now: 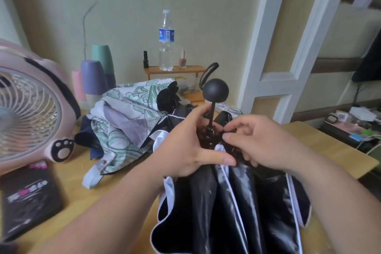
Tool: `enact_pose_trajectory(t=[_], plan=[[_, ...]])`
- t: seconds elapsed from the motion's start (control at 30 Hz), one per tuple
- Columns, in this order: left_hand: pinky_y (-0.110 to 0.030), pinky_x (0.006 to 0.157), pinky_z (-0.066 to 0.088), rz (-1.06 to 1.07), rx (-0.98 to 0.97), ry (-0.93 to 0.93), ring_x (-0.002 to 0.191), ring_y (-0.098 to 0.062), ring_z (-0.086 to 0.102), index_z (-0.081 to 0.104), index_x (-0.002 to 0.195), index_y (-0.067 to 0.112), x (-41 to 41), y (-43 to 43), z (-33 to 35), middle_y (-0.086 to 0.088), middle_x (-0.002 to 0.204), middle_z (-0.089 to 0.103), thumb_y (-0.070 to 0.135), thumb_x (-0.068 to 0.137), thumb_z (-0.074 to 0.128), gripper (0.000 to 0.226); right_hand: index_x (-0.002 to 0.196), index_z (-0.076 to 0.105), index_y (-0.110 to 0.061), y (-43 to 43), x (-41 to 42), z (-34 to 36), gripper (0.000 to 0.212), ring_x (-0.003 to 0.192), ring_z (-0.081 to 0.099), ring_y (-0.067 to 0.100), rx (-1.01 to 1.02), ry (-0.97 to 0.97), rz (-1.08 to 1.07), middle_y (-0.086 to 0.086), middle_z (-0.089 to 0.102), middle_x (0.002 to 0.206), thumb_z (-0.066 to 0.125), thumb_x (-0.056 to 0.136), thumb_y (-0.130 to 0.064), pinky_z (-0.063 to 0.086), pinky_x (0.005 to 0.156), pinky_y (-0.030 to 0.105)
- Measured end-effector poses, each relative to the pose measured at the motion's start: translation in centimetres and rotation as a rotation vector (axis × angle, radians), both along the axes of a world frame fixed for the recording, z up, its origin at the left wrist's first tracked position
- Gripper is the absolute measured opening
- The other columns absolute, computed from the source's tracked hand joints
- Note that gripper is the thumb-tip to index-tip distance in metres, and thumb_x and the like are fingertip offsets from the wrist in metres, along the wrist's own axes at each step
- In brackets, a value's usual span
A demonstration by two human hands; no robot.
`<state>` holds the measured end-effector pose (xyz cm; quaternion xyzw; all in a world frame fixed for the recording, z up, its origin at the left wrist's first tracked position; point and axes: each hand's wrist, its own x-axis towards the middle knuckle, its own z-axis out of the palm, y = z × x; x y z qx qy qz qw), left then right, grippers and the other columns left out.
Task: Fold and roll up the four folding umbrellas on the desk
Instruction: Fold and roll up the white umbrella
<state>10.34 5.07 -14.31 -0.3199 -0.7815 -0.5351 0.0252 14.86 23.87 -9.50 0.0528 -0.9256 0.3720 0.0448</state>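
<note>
Umbrella (pixel 233 202) gripped by both hands; bottle (pixel 166 41) looks empty.

Colours and patterns, as recorded.
The black umbrella (pixel 237 202) is noted as glossy black, edged in white piping, with a matte black ball handle (pixel 215 90). The printed umbrella (pixel 123 117) is marked with green leaf outlines on white, pale purple patches and a navy underside. The fan (pixel 31 109) is finished in pink, with a black-and-white paw print. A purple cup (pixel 92 76), a teal cup (pixel 102 55) and a pink cup (pixel 77 84) are logged. A blue label is borne by the clear bottle (pixel 166 35). The desk (pixel 82 187) is seen in pale yellow wood.
</note>
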Motion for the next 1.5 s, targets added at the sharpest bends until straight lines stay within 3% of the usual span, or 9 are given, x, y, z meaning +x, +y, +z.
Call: enact_pose_trajectory(t=[0.13, 0.33, 0.53, 0.63, 0.73, 0.83, 1.03, 1.3, 1.5], plan=[[-0.018, 0.104, 0.042, 0.050, 0.127, -0.026, 0.116, 0.005, 0.063, 0.023, 0.154, 0.037, 0.0, 1.0, -1.1, 0.017, 0.118, 0.072, 0.041, 0.054, 0.097, 0.125, 0.116, 0.060, -0.019, -0.4, -0.2, 2.0, 0.032, 0.072, 0.069, 0.022, -0.176, -0.202, 0.062, 0.009, 0.070, 0.096, 0.069, 0.091, -0.037, 0.056, 0.069, 0.037], [-0.010, 0.095, 0.043, 0.084, 0.139, 0.008, 0.113, 0.008, 0.055, 0.019, 0.159, 0.033, 0.4, 1.5, -1.4, 0.009, 0.132, 0.050, 0.033, 0.061, 0.098, 0.127, 0.131, 0.035, -0.035, -1.0, -0.4, 1.2, 0.108, 0.092, 0.065, 0.002, 0.125, -0.110, -0.114, -0.016, 0.065, 0.102, 0.071, 0.046, -0.090, 0.046, 0.069, 0.026], [-0.010, 0.096, 0.044, -0.047, 0.143, -0.024, 0.121, 0.008, 0.055, 0.006, 0.142, 0.058, 0.5, 1.6, -1.4, 0.018, 0.133, 0.051, 0.023, 0.061, 0.099, 0.128, 0.108, 0.066, -0.039, -1.8, -1.0, -0.7, 0.067, 0.091, 0.064, -0.010, 0.073, 0.023, 0.073, -0.020, 0.071, 0.101, 0.070, 0.058, -0.084, 0.053, 0.086, 0.023], [-0.010, 0.103, 0.039, -0.073, 0.023, -0.016, 0.128, 0.011, 0.049, 0.008, 0.132, 0.067, 0.3, 1.5, -1.3, 0.029, 0.132, 0.051, 0.032, 0.058, 0.100, 0.123, 0.099, 0.065, -0.031, -2.2, -1.0, -1.1, 0.046, 0.066, 0.056, -0.011, 0.123, 0.152, 0.076, -0.026, 0.063, 0.073, 0.070, 0.074, -0.070, 0.038, 0.063, 0.013], [-0.037, 0.120, 0.034, 0.000, -0.253, 0.060, 0.148, -0.016, 0.034, 0.013, 0.157, 0.036, 0.4, 1.6, -1.2, 0.003, 0.157, 0.038, 0.078, 0.047, 0.086, 0.139, 0.098, 0.059, -0.032, -2.6, -0.8, -1.8, 0.036, 0.071, 0.055, -0.011, 0.154, 0.279, 0.083, -0.021, 0.057, 0.073, 0.071, 0.081, -0.061, 0.036, 0.062, 0.014], [-0.037, 0.127, 0.019, 0.061, -0.542, 0.175, 0.156, -0.016, 0.012, -0.005, 0.162, 0.029, 1.4, 1.0, -0.2, 0.006, 0.168, 0.017, 0.085, 0.058, 0.071, 0.140, 0.103, 0.055, -0.034, -2.8, -1.1, -2.1, 0.042, 0.080, 0.060, -0.005, 0.164, 0.304, 0.034, -0.017, 0.061, 0.085, 0.066, 0.079, -0.066, 0.047, 0.071, 0.024], [-0.016, 0.090, 0.047, -0.019, -0.430, 0.076, 0.103, 0.000, 0.064, 0.062, 0.126, 0.025, 1.6, -0.4, 1.7, 0.013, 0.113, 0.071, 0.044, 0.093, 0.071, 0.039, 0.118, 0.058, -0.033, -1.8, -3.5, -2.6, 0.070, 0.082, 0.064, 0.010, 0.056, 0.254, -0.112, -0.009, 0.064, 0.083, 0.056, 0.069, -0.083, 0.051, 0.078, 0.034], [-0.043, 0.075, 0.059, 0.269, -0.100, 0.153, 0.074, -0.017, 0.072, 0.072, 0.064, 0.042, 0.0, -0.6, 0.2, 0.005, 0.076, 0.076, 0.034, 0.076, 0.089, 0.023, 0.073, 0.072, -0.027, -1.1, -4.5, -3.0, 0.036, 0.077, 0.064, 0.014, 0.087, 0.244, -0.058, -0.008, 0.066, 0.067, 0.059, 0.081, -0.060, 0.055, 0.077, 0.038], [-0.032, 0.079, 0.057, 0.278, -0.001, 0.231, 0.083, -0.004, 0.069, 0.081, 0.082, 0.028, 0.2, -0.6, -0.1, 0.015, 0.085, 0.074, 0.020, 0.085, 0.083, 0.009, 0.067, 0.068, -0.006, -1.4, -5.0, -2.9, 0.031, 0.070, 0.061, 0.025, 0.090, 0.289, -0.111, 0.009, 0.063, 0.062, 0.064, 0.085, -0.031, 0.051, 0.067, 0.037]])
